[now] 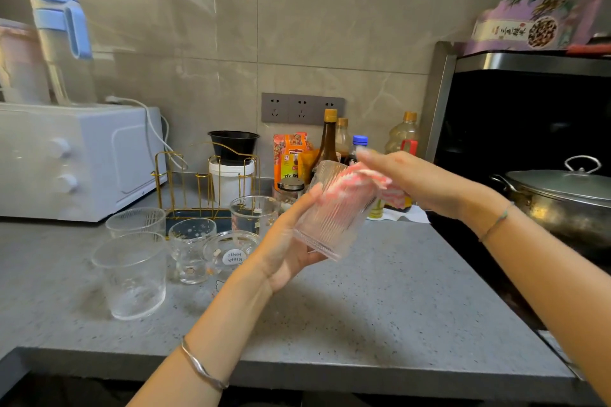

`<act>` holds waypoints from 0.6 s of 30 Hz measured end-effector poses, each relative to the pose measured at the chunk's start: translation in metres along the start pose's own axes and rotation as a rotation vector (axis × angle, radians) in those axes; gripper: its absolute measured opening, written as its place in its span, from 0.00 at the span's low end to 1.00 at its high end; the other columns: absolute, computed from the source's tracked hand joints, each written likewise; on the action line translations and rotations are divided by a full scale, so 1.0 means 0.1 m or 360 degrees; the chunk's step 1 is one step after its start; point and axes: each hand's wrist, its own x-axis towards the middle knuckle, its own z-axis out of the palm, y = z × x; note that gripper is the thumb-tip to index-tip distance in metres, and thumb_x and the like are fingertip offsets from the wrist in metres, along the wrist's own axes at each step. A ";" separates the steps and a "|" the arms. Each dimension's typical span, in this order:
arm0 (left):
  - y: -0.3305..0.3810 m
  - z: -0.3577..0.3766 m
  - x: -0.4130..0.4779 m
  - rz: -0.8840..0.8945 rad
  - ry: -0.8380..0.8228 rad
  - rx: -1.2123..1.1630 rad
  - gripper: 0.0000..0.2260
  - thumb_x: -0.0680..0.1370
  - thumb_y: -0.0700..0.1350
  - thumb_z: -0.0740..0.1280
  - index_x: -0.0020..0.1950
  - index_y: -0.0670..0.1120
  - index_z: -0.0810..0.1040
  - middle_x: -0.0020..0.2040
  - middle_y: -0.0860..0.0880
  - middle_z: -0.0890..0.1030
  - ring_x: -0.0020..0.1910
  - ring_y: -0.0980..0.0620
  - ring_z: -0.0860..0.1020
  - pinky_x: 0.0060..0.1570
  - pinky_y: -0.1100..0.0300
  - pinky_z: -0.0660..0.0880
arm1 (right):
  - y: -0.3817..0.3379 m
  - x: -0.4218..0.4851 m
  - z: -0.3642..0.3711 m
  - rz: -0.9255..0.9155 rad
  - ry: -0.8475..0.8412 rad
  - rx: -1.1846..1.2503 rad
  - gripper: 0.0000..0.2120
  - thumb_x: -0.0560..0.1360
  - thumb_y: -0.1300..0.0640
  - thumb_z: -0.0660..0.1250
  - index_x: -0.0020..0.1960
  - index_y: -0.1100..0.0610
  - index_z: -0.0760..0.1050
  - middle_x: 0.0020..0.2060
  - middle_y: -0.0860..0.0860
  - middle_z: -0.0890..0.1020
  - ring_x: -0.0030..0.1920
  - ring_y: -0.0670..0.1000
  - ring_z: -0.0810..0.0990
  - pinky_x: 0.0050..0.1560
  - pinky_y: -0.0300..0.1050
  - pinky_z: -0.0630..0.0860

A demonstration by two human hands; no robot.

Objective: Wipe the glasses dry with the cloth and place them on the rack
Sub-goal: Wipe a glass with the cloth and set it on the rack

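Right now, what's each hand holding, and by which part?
The left hand grips the clear ribbed glass tumbler around its lower body. The right hand presses a pink-and-white cloth into its mouth; grip blurred.

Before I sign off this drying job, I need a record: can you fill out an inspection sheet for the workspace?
Surface: grey speckled counter.
Job's things: ribbed glass tilted, cloth stuffed inside; five glasses standing left; gold rack behind them.
Clutter: sauce bottles, packets by wall.
Hands: left hand grips ribbed glass; right hand holds cloth, fingers blurred.
Cables: white cord runs down beside white oven.
Surroundings: white oven left, lidded pot right.
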 end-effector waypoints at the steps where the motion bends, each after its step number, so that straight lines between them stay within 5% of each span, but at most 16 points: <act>1: 0.02 -0.01 0.00 -0.0024 -0.0023 0.0010 0.46 0.47 0.65 0.81 0.62 0.49 0.79 0.53 0.45 0.85 0.49 0.48 0.83 0.47 0.51 0.79 | 0.01 -0.02 -0.03 -0.0051 -0.0140 -0.0078 0.12 0.73 0.40 0.64 0.46 0.45 0.81 0.34 0.42 0.83 0.34 0.39 0.78 0.43 0.35 0.71; 4: 0.04 -0.03 -0.01 -0.0108 -0.0112 0.0003 0.39 0.50 0.62 0.82 0.57 0.49 0.83 0.56 0.44 0.84 0.52 0.47 0.82 0.55 0.47 0.78 | 0.09 -0.06 -0.06 -0.0073 -0.0374 -0.0148 0.06 0.72 0.55 0.72 0.48 0.48 0.80 0.42 0.38 0.85 0.44 0.38 0.83 0.45 0.30 0.77; 9: 0.05 -0.01 0.01 -0.0215 -0.0074 -0.0035 0.25 0.67 0.68 0.68 0.52 0.51 0.86 0.59 0.42 0.82 0.61 0.41 0.78 0.69 0.40 0.67 | 0.24 -0.08 0.04 -0.0108 -0.0194 0.0098 0.07 0.70 0.56 0.72 0.48 0.50 0.80 0.43 0.41 0.85 0.47 0.41 0.83 0.44 0.31 0.78; 11: 0.06 0.00 0.01 -0.0226 0.0017 -0.0152 0.30 0.70 0.71 0.60 0.56 0.49 0.85 0.59 0.41 0.82 0.59 0.41 0.79 0.66 0.43 0.70 | 0.27 -0.07 0.06 -0.0138 -0.0088 0.0156 0.06 0.70 0.56 0.72 0.47 0.51 0.80 0.42 0.41 0.86 0.46 0.41 0.84 0.42 0.31 0.77; 14: 0.04 0.04 0.00 -0.0151 0.0142 -0.0283 0.35 0.67 0.71 0.63 0.65 0.49 0.78 0.61 0.41 0.81 0.58 0.41 0.81 0.53 0.48 0.79 | 0.30 -0.05 0.09 -0.0136 0.0080 0.0274 0.05 0.71 0.56 0.71 0.47 0.51 0.80 0.41 0.42 0.86 0.45 0.41 0.84 0.40 0.30 0.77; 18: 0.05 0.22 0.00 -0.0061 0.0268 -0.0063 0.29 0.73 0.66 0.63 0.64 0.48 0.78 0.57 0.43 0.83 0.56 0.46 0.82 0.45 0.53 0.81 | 0.29 -0.07 0.21 -0.0223 0.0123 0.0176 0.07 0.70 0.54 0.72 0.47 0.46 0.79 0.41 0.37 0.85 0.46 0.38 0.83 0.46 0.31 0.78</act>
